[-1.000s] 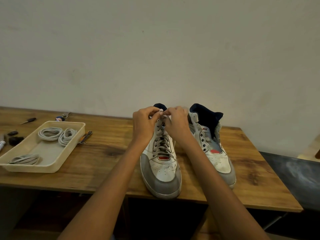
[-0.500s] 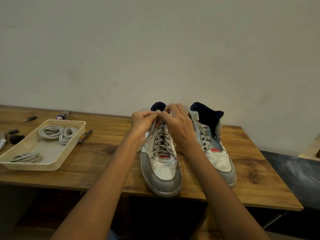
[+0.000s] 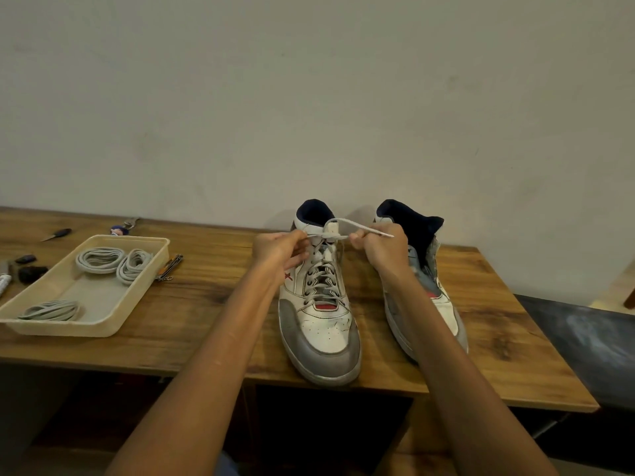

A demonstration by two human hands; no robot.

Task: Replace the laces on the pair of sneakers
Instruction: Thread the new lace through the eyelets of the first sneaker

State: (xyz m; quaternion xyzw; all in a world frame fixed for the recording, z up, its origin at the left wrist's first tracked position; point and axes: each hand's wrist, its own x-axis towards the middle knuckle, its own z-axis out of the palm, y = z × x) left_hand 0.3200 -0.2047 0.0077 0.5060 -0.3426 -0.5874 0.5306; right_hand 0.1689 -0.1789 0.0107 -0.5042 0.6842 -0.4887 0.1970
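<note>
Fingers of left hand [image 3: 280,247] curled tight, pinching lace [image 3: 338,224] end; right hand [image 3: 379,249] same deal, gripping other end, lace stretched across top of laced sneaker [image 3: 319,314] at table [image 3: 192,314] centre. Second sneaker [image 3: 426,269] just beside, 3 o'clock (no lace visible). Tray [image 3: 113,324] of coiled laces [image 3: 99,260] sits at 9 o'clock.

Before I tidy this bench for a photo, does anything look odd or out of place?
Only the right sneaker: it has no lace, its eyelets bare, while the left sneaker is laced. The three lace bundles lie coiled in the tray. Nothing looks spilled or damaged.
</note>
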